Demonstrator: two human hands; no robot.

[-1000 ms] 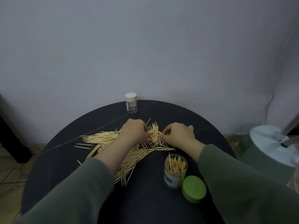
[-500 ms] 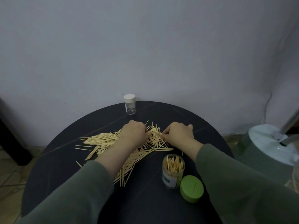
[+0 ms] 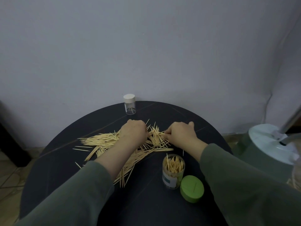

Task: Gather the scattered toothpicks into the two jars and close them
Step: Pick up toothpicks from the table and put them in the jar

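Green sleeves reached over the black table (image 3: pixel 53 173). Both hands were knuckles up on the toothpicks (image 3: pixel 104 141). The left hand (image 3: pixel 133 134) was curled on the pile. The right hand (image 3: pixel 180 135) pinched a few sticks. Thin, pale sticks lay flat, pointing every way. An open jar (image 3: pixel 173 171) stood near, sticks tips up, beside its green lid (image 3: pixel 192 188). A small capped jar (image 3: pixel 129 104) stood far back.

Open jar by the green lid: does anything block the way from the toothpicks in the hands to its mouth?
Nothing visible does. The open jar stands uncapped, its green lid beside it, nearer than the right hand and left hand pinching toothpicks.
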